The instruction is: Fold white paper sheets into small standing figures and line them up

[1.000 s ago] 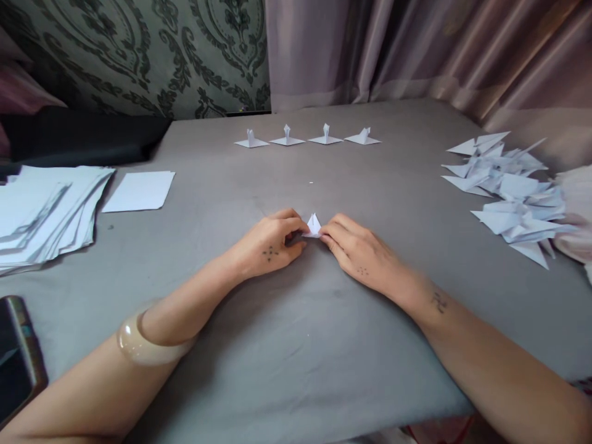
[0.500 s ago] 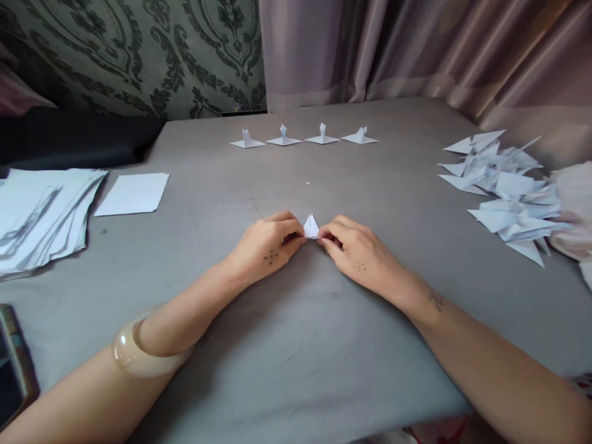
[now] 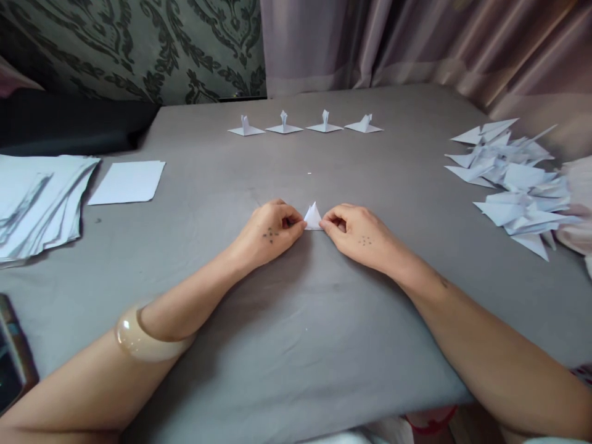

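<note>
Head view: on the grey-covered bench [image 3: 277, 345], the left hand [image 3: 272, 228] and right hand [image 3: 363, 233] are each pinched on a lower corner of the small white folded paper [image 3: 313, 219] at the centre of the frame. It should be light and crisp, easily creased or torn, so a gentle fingertip hold at those base corners looks best; against a second ago, the right hand's fingers are more curled, showing a gap above its thumb.

My left arm [image 3: 87, 388] wears a glossy cream bangle [image 3: 148, 346], my left hand [image 3: 272, 224] and right hand [image 3: 355, 228] dark dots [image 3: 365, 241], my right forearm [image 3: 481, 345] a dark mark [image 3: 443, 281].
</note>
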A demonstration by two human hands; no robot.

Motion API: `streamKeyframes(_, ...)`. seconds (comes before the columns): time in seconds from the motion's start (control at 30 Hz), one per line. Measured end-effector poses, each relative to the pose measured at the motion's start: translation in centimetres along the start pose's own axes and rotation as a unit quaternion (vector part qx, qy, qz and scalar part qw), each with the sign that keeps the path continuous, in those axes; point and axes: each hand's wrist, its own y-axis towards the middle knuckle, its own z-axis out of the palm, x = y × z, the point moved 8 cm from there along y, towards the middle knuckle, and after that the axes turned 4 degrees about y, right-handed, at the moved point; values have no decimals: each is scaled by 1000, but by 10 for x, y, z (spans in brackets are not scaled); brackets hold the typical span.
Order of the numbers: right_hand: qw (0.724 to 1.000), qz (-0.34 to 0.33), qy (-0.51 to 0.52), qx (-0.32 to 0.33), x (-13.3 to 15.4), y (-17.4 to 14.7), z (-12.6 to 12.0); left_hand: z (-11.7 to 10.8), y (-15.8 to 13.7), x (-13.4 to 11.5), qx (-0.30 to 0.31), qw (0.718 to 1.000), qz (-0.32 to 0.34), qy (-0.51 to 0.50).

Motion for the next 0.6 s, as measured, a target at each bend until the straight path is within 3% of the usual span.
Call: streamKeyframes(0.6, 999, 24, -41, -26, 4, 1, 2, 4, 3, 7, -10, 1000, -11, -14)
